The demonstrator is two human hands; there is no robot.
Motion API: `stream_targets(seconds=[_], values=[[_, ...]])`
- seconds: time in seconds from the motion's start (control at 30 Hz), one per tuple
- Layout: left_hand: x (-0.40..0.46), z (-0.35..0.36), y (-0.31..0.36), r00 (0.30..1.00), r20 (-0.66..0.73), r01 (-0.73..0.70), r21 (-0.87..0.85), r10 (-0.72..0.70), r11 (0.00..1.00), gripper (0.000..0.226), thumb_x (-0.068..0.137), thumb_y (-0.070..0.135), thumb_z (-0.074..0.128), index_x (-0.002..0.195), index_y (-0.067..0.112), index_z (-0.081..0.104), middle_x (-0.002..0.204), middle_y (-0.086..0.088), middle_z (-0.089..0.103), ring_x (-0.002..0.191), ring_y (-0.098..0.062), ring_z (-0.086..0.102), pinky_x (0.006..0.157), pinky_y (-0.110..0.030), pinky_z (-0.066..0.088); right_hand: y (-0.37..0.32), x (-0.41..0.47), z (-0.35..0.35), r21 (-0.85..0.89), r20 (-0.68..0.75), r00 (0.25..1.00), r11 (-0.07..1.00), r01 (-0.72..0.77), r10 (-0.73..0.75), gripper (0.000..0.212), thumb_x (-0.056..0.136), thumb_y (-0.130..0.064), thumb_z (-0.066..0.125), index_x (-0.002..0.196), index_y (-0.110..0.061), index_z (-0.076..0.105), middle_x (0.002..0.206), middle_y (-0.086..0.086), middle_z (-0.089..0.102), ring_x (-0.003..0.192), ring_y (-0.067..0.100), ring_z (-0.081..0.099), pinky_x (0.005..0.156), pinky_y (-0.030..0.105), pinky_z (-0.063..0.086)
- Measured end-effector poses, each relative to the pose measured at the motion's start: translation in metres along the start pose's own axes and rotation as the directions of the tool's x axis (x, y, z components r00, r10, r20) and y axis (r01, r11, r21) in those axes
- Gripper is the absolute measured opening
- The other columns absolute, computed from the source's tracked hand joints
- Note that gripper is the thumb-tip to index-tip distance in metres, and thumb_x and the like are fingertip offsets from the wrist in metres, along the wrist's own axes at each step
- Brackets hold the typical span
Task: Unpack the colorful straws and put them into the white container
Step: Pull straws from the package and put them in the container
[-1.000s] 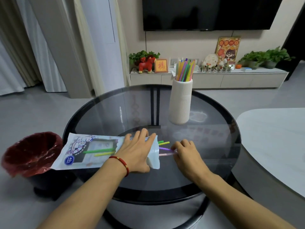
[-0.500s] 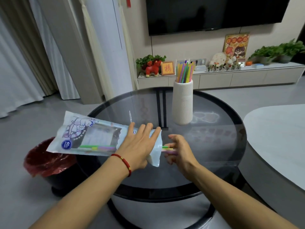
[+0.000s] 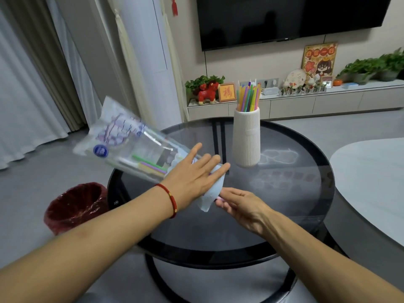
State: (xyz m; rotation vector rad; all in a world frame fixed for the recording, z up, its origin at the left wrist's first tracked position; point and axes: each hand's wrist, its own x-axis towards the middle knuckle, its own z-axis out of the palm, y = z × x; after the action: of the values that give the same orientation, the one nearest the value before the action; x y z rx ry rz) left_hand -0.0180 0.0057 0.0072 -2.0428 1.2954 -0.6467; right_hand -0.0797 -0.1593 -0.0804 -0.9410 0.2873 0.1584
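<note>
A clear printed plastic straw bag (image 3: 126, 147) is lifted off the round glass table (image 3: 284, 215), its closed end tilted up to the left. My left hand (image 3: 194, 176) grips it near its open lower end, fingers spread over it. A few green, purple and yellow straws (image 3: 150, 166) lie inside the bag. My right hand (image 3: 238, 204) is at the bag's mouth, fingers pinched on the straw ends poking out, which are mostly hidden. The white ribbed container (image 3: 247, 136) stands upright on the table beyond, with several colorful straws (image 3: 249, 97) in it.
A red-lined waste bin (image 3: 74, 206) stands on the floor left of the table. A pale rounded table (image 3: 371, 182) is close on the right. A TV cabinet (image 3: 306, 101) with plants and ornaments runs along the far wall.
The bag has been raised off the table and tipped, its closed end swinging up to the left. My right hand stayed at the bag's mouth, moving lower and nearer to me.
</note>
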Motion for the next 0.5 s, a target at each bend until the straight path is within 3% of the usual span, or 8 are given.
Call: stream_targets(seconds=[0.1,0.17,0.23,0.3,0.37,0.5], values=[[-0.009,0.02,0.007,0.987,0.126,0.126,-0.198,-0.102,0.972,0.121,0.071,0.024,0.079,0.156,0.016,-0.007,0.15,-0.019,0.019,0.136,-0.035,0.03,0.119,-0.061,0.007,-0.005,0.001,-0.015,0.032,-0.082,0.996,0.998,0.05,-0.047,0.015,0.093,0.007,0.07,0.105,0.016,0.073,0.099,0.026,0.079,0.075,0.023,0.08,0.066,0.02,0.064],[-0.014,0.035,0.013,0.966,0.208,0.215,-0.332,-0.151,0.918,0.13,0.063,0.03,0.082,0.156,0.022,-0.008,0.148,-0.013,0.018,0.135,-0.032,0.029,0.12,-0.059,0.006,-0.013,-0.001,-0.028,-0.027,-0.133,0.989,0.997,0.065,-0.069,0.006,0.09,0.007,0.073,0.092,0.011,0.077,0.086,0.022,0.08,0.07,0.025,0.08,0.063,0.021,0.063],[-0.019,0.048,0.019,0.942,0.293,0.289,-0.468,-0.162,0.835,0.134,0.059,0.032,0.082,0.156,0.027,-0.011,0.143,-0.006,0.017,0.134,-0.028,0.028,0.12,-0.06,0.003,-0.023,-0.006,-0.042,-0.1,-0.164,0.979,0.989,0.106,-0.121,0.012,0.088,0.007,0.075,0.077,0.004,0.081,0.078,0.018,0.08,0.068,0.025,0.08,0.062,0.021,0.063],[-0.021,0.056,0.023,0.926,0.342,0.343,-0.586,-0.16,0.734,0.132,0.059,0.029,0.078,0.154,0.033,-0.014,0.14,0.0,0.016,0.134,-0.026,0.03,0.12,-0.062,-0.001,-0.033,-0.011,-0.057,-0.144,-0.184,0.965,0.976,0.16,-0.185,0.022,0.087,0.007,0.075,0.068,0.0,0.082,0.075,0.015,0.08,0.067,0.025,0.08,0.063,0.021,0.063],[-0.02,0.059,0.022,0.921,0.363,0.362,-0.66,-0.142,0.659,0.129,0.061,0.027,0.075,0.153,0.036,-0.015,0.138,0.004,0.018,0.133,-0.025,0.032,0.119,-0.063,-0.002,-0.044,-0.018,-0.07,-0.165,-0.228,0.942,0.963,0.212,-0.247,0.019,0.085,0.007,0.077,0.068,0.0,0.082,0.076,0.016,0.079,0.066,0.025,0.08,0.063,0.021,0.063],[-0.014,0.06,0.011,0.891,0.454,0.392,-0.742,-0.024,0.544,0.123,0.066,0.027,0.074,0.153,0.043,-0.011,0.142,0.007,0.019,0.139,-0.022,0.028,0.118,-0.063,-0.006,-0.063,-0.035,-0.086,-0.368,-0.262,0.864,0.872,0.322,-0.43,0.013,0.083,0.006,0.081,0.072,-0.001,0.081,0.079,0.019,0.078,0.071,0.028,0.078,0.07,0.025,0.065]])
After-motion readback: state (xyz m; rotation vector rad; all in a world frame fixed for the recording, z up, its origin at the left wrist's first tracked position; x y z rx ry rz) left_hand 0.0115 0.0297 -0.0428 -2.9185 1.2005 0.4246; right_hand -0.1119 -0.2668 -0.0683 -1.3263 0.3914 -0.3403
